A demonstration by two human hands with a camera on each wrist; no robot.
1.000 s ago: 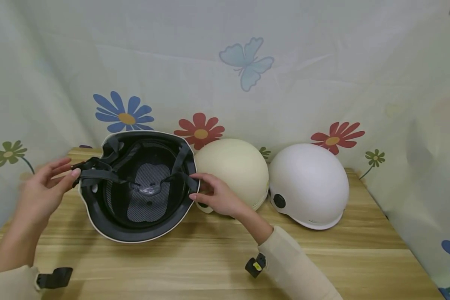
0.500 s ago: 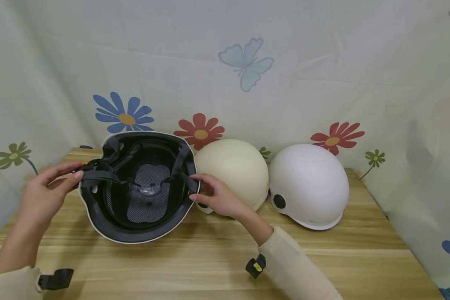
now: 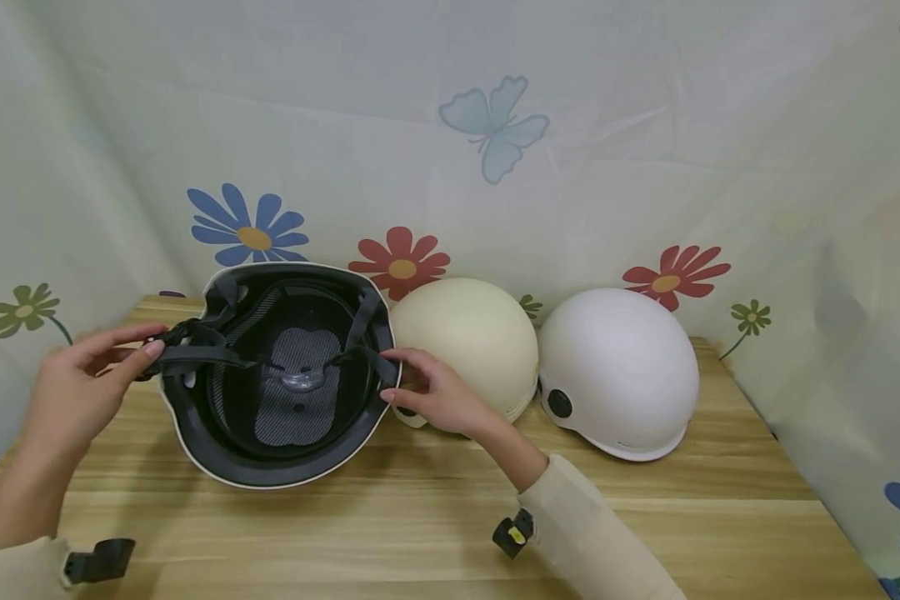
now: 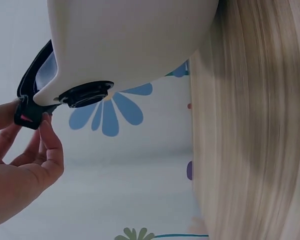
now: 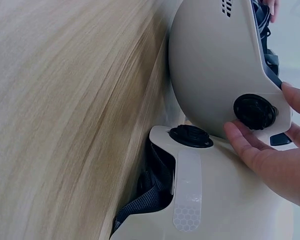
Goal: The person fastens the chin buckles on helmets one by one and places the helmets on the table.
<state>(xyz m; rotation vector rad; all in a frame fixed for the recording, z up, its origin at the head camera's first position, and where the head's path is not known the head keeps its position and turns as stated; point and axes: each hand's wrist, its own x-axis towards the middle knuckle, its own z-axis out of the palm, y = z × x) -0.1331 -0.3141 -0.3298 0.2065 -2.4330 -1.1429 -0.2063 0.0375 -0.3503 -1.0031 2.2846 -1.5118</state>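
An upturned helmet (image 3: 285, 467) with a pale shell and black lining stands at the left of the table, its opening facing me. My left hand (image 3: 82, 392) pinches the black chin strap (image 3: 195, 353) near its buckle (image 4: 28, 113), just outside the helmet's left edge. The fingers partly cover that buckle. On the opposite side, my right hand (image 3: 438, 392) grips the helmet's rim, thumb on the inner edge. In the right wrist view, fingers lie beside the round black side cap (image 5: 255, 111). A clear plastic piece (image 3: 302, 381) shows inside the helmet.
A cream helmet (image 3: 468, 333) sits dome up right beside the held one, behind my right hand. Farther right is a white helmet (image 3: 622, 367), also dome up. A flower-print curtain (image 3: 592, 167) hangs behind the wooden table (image 3: 390, 533).
My left hand shifts slightly left over the last half second, and the strap and buckle in it sit a little farther out. The right hand and the helmet stay nearly still.
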